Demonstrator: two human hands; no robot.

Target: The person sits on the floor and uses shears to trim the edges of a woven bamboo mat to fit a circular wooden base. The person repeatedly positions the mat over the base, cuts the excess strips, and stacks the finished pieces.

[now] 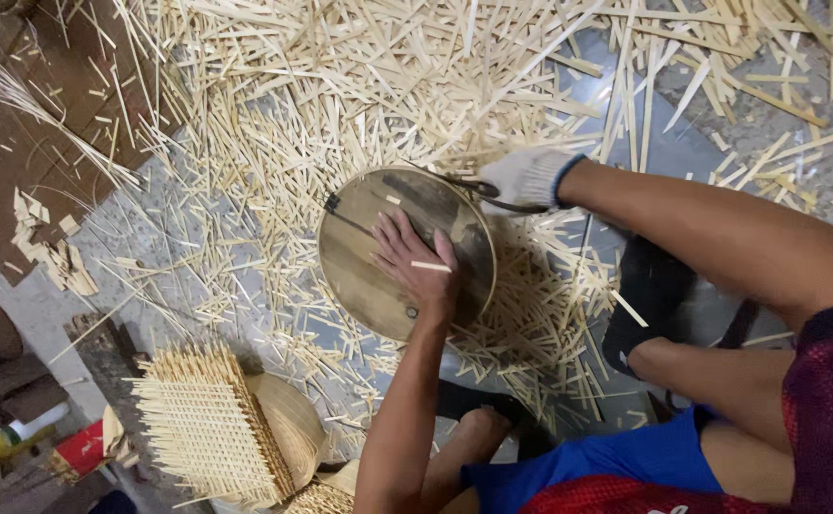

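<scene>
Pressing flat on the round woven bamboo tray [378, 257], the bare left hand [416, 262] keeps an open grip, fingers spread. The gloved right hand [526, 178] closes its grip on dark metal shears [493, 195] at the tray's rim. The tray lies on the floor among pale bamboo strip offcuts [359, 86].

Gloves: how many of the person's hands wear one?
1. The right hand wears a white knit glove and grips dark shears at the round wooden disc's rim; the left hand lies bare on it.

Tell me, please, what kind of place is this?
Probably a bamboo-weaving workshop, worked on the floor. Cut bamboo strips cover the ground, woven square mats are stacked nearby, and the left hand presses a round disc while the gloved right hand cuts at its edge.
</scene>
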